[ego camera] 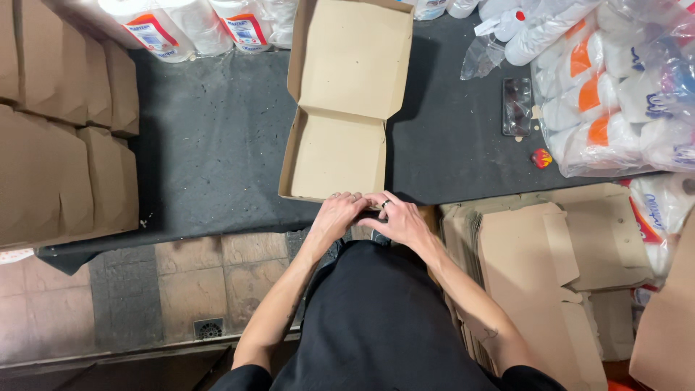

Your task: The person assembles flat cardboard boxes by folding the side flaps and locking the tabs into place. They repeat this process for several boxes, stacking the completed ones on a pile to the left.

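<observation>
Two hands | left hand (339, 216) and right hand (400, 219) pinching near flap of open brown box (340, 156) | flat boxes (539, 268) right of fingers | phone (517, 106) farther off

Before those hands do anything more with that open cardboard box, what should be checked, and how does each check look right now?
1. Both hands on the box's near edge: ok; left hand and right hand meet there.
2. Cardboard box lies open, lid up: ok.
3. Box inside is bare: ok.
4. Near front flap fully folded: cannot tell, the hands cover it.
5. Stack of flat box blanks lies by the right arm: ok.
6. Phone on the dark mat sits apart from the box: ok.
</observation>
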